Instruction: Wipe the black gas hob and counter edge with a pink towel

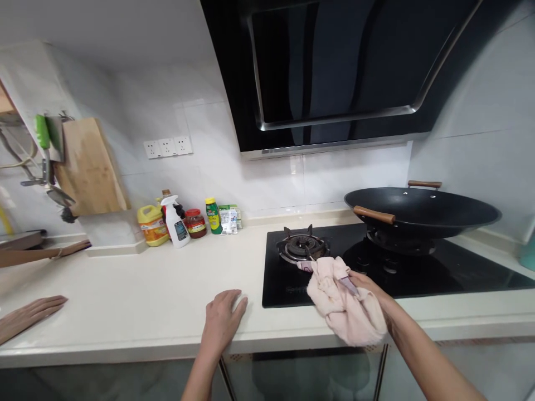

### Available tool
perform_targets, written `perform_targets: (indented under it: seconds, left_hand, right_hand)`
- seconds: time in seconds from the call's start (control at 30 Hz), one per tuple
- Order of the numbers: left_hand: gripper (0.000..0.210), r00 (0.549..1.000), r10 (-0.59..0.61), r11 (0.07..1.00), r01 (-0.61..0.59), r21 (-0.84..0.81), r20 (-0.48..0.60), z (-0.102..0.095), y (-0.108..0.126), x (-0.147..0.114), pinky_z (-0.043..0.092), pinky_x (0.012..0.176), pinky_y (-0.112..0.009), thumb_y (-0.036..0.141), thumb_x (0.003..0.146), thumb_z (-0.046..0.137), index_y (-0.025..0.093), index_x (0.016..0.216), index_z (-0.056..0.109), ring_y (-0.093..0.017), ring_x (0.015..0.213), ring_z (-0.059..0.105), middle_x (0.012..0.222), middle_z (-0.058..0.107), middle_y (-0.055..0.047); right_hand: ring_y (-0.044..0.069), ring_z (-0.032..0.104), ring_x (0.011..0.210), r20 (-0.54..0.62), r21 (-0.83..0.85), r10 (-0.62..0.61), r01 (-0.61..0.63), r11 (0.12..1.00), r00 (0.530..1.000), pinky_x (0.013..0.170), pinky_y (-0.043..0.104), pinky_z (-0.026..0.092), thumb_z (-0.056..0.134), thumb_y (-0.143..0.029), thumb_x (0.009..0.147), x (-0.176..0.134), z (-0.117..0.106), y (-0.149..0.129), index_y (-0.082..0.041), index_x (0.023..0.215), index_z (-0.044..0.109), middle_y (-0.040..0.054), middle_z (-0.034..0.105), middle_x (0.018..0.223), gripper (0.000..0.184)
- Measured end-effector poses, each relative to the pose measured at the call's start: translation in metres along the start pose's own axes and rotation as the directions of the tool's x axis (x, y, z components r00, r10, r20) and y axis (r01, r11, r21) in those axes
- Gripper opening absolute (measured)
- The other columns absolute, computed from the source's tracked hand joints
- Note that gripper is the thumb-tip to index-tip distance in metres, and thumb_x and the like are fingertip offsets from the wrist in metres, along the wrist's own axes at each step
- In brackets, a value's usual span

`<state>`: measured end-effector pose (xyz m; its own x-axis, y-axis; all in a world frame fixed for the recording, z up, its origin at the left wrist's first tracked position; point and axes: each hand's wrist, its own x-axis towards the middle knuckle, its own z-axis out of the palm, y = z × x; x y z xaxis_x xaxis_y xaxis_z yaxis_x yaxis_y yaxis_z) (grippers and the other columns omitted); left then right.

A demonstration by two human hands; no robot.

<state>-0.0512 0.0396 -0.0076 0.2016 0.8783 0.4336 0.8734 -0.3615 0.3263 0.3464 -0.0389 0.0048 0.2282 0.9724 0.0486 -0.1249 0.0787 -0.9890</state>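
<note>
My right hand (370, 289) grips a crumpled pale pink cloth (346, 306), which hides most of the fingers. The cloth lies over the front of the black glass gas stove (284, 289) and hangs past the counter's front edge. Its upper end reaches the near side of the left burner (303, 245). My left hand (223, 317) rests palm down on the white countertop (125, 301), left of the stove, with the thumb apart from the fingers and nothing held.
A large black wok (434, 209) with wooden handles sits on the right burner. Against the wall stand a yellow jug (152, 225), a white spray bottle (178, 225), a red-lidded jar (195, 224) and a green bottle (213, 216). Another person's hand (37, 314) rests at left. A range hood (326, 67) overhangs.
</note>
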Motion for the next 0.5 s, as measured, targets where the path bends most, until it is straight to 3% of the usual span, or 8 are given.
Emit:
perform_targets:
  seconds: [0.13, 0.23, 0.33, 0.43, 0.5]
  left_hand:
    - [0.039, 1.000, 0.004, 1.000, -0.004, -0.002, 0.009, -0.003, 0.003, -0.001, 0.041, 0.106, -0.045, 0.046, 0.096, 0.046, 0.025, 0.118, 0.070, -0.026, 0.125, 0.059, 0.128, 0.070, -0.008]
    - [0.039, 1.000, 0.003, 1.000, -0.003, -0.002, 0.018, -0.005, 0.003, -0.001, 0.041, 0.106, -0.045, 0.046, 0.095, 0.047, 0.025, 0.118, 0.070, -0.027, 0.126, 0.059, 0.128, 0.070, -0.008]
    - [0.040, 1.000, 0.010, 1.000, -0.010, 0.008, 0.009, -0.003, 0.002, 0.000, 0.041, 0.106, -0.045, 0.046, 0.095, 0.047, 0.024, 0.119, 0.070, -0.027, 0.126, 0.059, 0.128, 0.070, -0.009]
    - [0.039, 1.000, 0.016, 1.000, -0.016, 0.024, -0.002, -0.002, 0.001, 0.000, 0.042, 0.105, -0.045, 0.046, 0.095, 0.046, 0.025, 0.119, 0.070, -0.027, 0.126, 0.059, 0.127, 0.071, -0.009]
    - [0.039, 1.000, 0.015, 1.000, -0.015, 0.026, 0.006, -0.002, 0.001, 0.000, 0.042, 0.105, -0.045, 0.045, 0.095, 0.047, 0.024, 0.119, 0.070, -0.027, 0.126, 0.059, 0.127, 0.071, -0.009]
  right_hand:
    - [0.026, 0.067, 0.091, -0.176, -0.275, -0.089, 0.037, 0.961, 0.980, 0.086, 0.039, 0.050, 0.070, -0.048, 0.067, 0.000, -0.041, -0.003, -0.020, 0.094, 0.074, 0.0077, 0.074, 0.095, 0.038]
    - [0.026, 0.067, 0.099, -0.273, -0.570, -0.238, 0.042, 0.820, 0.932, 0.090, 0.040, 0.050, 0.057, -0.052, 0.078, -0.010, -0.058, -0.008, -0.023, 0.110, 0.070, 0.0096, 0.072, 0.111, 0.045]
    - [0.027, 0.061, 0.120, -0.097, -0.748, -0.346, 0.161, 0.644, 0.933, 0.104, 0.043, 0.044, 0.049, -0.056, 0.088, -0.024, -0.048, -0.013, -0.024, 0.124, 0.067, 0.0114, 0.064, 0.135, 0.051]
    - [0.030, 0.040, 0.144, 0.128, -0.852, -0.260, 0.241, 0.465, 0.957, 0.118, 0.050, 0.029, 0.046, -0.062, 0.092, -0.035, -0.014, -0.010, -0.026, 0.141, 0.058, 0.0103, 0.048, 0.155, 0.061]
    - [0.031, 0.026, 0.152, 0.169, -0.896, -0.177, 0.226, 0.382, 0.970, 0.122, 0.054, 0.019, 0.043, -0.064, 0.094, -0.038, 0.014, -0.004, -0.027, 0.149, 0.050, 0.0096, 0.036, 0.163, 0.067]
